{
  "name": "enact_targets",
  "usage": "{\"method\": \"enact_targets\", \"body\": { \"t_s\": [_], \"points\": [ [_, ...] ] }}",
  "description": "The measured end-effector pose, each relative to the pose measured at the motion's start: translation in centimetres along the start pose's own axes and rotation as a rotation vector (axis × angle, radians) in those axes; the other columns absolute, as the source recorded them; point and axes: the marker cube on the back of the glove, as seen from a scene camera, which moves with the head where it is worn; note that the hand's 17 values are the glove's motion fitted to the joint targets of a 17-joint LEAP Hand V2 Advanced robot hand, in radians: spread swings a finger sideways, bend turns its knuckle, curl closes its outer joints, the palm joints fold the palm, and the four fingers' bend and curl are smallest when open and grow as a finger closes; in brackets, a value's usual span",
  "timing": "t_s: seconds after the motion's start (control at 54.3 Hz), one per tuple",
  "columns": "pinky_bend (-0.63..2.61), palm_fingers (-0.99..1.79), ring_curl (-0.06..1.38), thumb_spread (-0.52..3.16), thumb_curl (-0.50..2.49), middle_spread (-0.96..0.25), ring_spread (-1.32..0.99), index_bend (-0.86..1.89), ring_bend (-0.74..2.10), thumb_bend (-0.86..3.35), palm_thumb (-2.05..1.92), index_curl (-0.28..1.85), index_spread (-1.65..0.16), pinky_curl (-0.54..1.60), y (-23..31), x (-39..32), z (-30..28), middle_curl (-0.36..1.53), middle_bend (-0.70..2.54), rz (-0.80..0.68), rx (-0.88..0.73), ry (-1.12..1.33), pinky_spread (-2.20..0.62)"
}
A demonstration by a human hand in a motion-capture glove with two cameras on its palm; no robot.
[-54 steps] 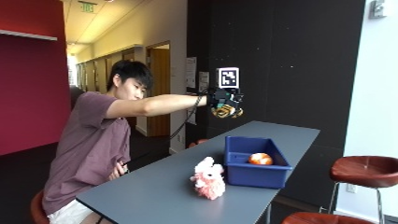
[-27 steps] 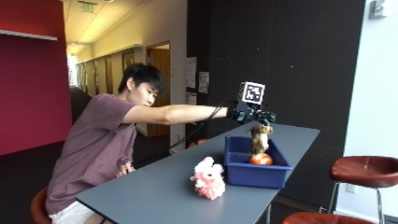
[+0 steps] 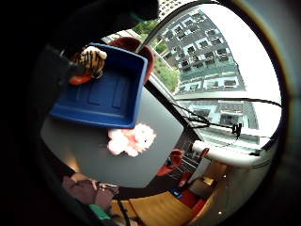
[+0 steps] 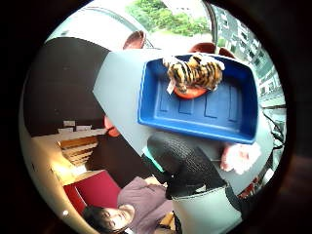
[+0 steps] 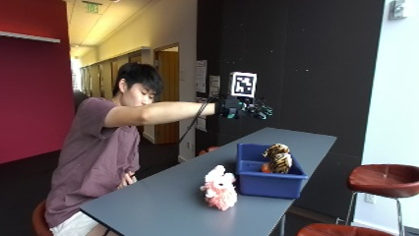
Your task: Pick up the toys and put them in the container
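The person [image 5: 98, 162] wears a mauve short-sleeved T-shirt and light shorts.

Grey tabletop [image 5: 164, 201]: carries a blue container [image 5: 267, 182] near its far end and a pink plush toy [image 5: 219, 188] just beside the container's near side

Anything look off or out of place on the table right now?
Nothing damaged or spilled. The tiger toy sits in the blue container on an orange toy; only the pink plush remains outside it on the table.
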Motion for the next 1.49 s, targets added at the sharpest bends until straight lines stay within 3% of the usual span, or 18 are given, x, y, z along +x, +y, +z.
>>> {"method": "enact_targets", "body": {
  "t_s": [0.258, 0.35, 0.423, 0.497, 0.626, 0.755, 0.828, 0.957, 1.049, 1.123, 1.141, 1.178, 1.197, 1.27, 1.362, 1.491],
  "points": [
    [0.8, -0.24, 0.29, 1.12, 0.36, -0.05, -0.02, 0.1, 0.31, -0.06, -0.06, 0.25, -0.22, 0.35, 9.2, 4.3, 3.9, 0.29, 0.13, -0.046, -0.034, -0.031, 0.05],
    [0.78, -0.23, 0.29, 1.12, 0.34, -0.06, -0.02, 0.1, 0.3, -0.05, -0.06, 0.24, -0.23, 0.34, 11.1, 5.7, 8.0, 0.28, 0.12, 0.076, -0.09, -0.011, 0.04],
    [0.75, -0.18, 0.29, 1.13, 0.32, -0.05, -0.02, 0.14, 0.28, -0.05, -0.06, 0.25, -0.23, 0.33, 12.5, 6.4, 12.9, 0.28, 0.14, 0.081, -0.168, -0.017, 0.04],
    [0.71, -0.15, 0.28, 1.13, 0.31, -0.05, -0.02, 0.15, 0.24, -0.05, -0.06, 0.25, -0.24, 0.33, 13.1, 8.4, 16.8, 0.28, 0.16, 0.102, -0.194, 0.075, 0.04],
    [0.64, -0.02, 0.28, 1.13, 0.29, -0.07, -0.03, 0.19, 0.21, -0.05, -0.06, 0.29, -0.23, 0.31, 12.9, 9.6, 21.0, 0.29, 0.19, 0.077, -0.112, 0.018, 0.04],
    [0.71, -0.08, 0.25, 1.13, 0.28, -0.09, -0.02, 0.15, 0.13, -0.05, -0.06, 0.29, -0.24, 0.33, 11.7, 11.2, 23.5, 0.32, 0.21, 0.058, -0.047, 0.097, 0.05],
    [0.68, 0.11, 0.19, 1.12, 0.28, -0.14, -0.04, 0.26, 0.05, -0.05, -0.05, 0.33, -0.24, 0.32, 11.3, 11.3, 24.2, 0.38, 0.44, 0.051, 0.003, 0.156, 0.06],
    [0.64, 0.38, 0.18, 1.12, 0.29, -0.18, -0.11, 0.31, 0.2, -0.04, -0.03, 0.35, -0.25, 0.3, 10.6, 12.1, 24.6, 0.44, 0.62, 0.007, 0.144, 0.228, 0.04],
    [0.5, 0.78, 0.23, 1.18, 0.3, -0.2, -0.22, 0.34, 0.4, 0.01, 0.04, 0.37, -0.24, 0.26, 10.4, 12.6, 24.8, 0.53, 0.88, 0.03, 0.226, 0.298, -0.01],
    [0.44, 0.84, 0.28, 1.22, 0.32, -0.21, -0.28, 0.36, 0.52, 0.02, 0.08, 0.4, -0.24, 0.26, 11.0, 12.2, 25.0, 0.57, 0.96, -0.032, 0.277, 0.323, -0.06],
    [0.55, 0.71, 0.35, 1.24, 0.35, -0.23, -0.31, 0.45, 0.7, 0.06, 0.16, 0.45, -0.25, 0.3, 11.1, 11.8, 25.0, 0.44, 0.54, -0.025, 0.293, 0.318, -0.08],
    [0.58, 0.69, 0.41, 1.26, 0.37, -0.25, -0.34, 0.49, 0.85, 0.1, 0.23, 0.49, -0.25, 0.33, 11.4, 11.1, 24.9, 0.46, 0.44, 0.022, 0.33, 0.303, -0.1],
    [0.47, 0.93, 0.4, 1.23, 0.39, -0.25, -0.35, 0.42, 0.82, 0.11, 0.28, 0.47, -0.24, 0.3, 11.5, 10.8, 24.8, 0.6, 0.88, 0.048, 0.349, 0.29, -0.11],
    [0.45, 1.02, 0.43, 1.15, 0.45, -0.26, -0.38, 0.44, 0.9, 0.14, 0.38, 0.49, -0.26, 0.3, 12.2, 10.3, 24.3, 0.61, 0.98, 0.118, 0.395, 0.275, -0.15],
    [0.47, 1.13, 0.48, 1.06, 0.51, -0.25, -0.41, 0.6, 0.96, 0.15, 0.44, 0.58, -0.27, 0.33, 13.2, 9.3, 23.8, 0.67, 1.08, 0.095, 0.342, 0.263, -0.18],
    [0.55, 1.18, 0.53, 0.93, 0.59, -0.22, -0.42, 0.79, 1.03, 0.13, 0.47, 0.7, -0.27, 0.38, 14.5, 8.6, 22.9, 0.72, 1.17, 0.067, 0.109, 0.271, -0.2]
  ]
}}
